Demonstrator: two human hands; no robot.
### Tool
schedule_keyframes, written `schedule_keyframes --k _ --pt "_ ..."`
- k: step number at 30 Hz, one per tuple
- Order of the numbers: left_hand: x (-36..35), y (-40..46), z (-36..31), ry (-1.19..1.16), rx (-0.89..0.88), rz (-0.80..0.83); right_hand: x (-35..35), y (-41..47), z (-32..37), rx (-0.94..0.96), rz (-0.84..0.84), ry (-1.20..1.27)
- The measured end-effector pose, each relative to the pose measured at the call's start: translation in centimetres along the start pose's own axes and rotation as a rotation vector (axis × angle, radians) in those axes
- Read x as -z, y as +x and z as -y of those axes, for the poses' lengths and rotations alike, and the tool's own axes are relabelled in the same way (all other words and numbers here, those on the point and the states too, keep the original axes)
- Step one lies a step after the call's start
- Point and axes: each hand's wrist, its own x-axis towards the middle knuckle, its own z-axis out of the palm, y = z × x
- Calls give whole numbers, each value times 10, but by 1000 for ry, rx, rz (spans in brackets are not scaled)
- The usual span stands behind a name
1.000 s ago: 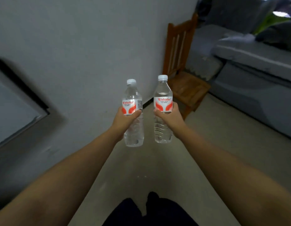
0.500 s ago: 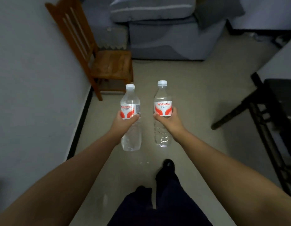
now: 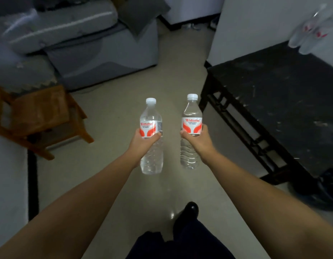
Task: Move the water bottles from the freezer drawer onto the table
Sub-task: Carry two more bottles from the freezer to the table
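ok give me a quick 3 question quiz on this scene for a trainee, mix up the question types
1. True or false: each hand grips one water bottle, held upright with its cap on.
2. Multiple choice: the black table stands on which side of the person? A) left B) right C) it is not in view
3. Short answer: what already stands at the table's far edge?

Key
1. True: the left hand grips the left bottle and the right hand grips the right bottle, both upright and capped.
2. B: the black table is to the right.
3. Blurred clear bottles with red labels; their number cannot be told.
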Motion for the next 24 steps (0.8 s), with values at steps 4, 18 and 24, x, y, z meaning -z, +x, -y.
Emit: schedule_keyframes --k 4,18,24 --pt "-53 34 -34 32 -19 44 48 44 14 10 -59 31" --pt "-173 152 -130 142 -84 194 152 180 48 0 -191 113" --pt "-216 233 -176 258 -134 352 165 252 60 -3 -353 173"
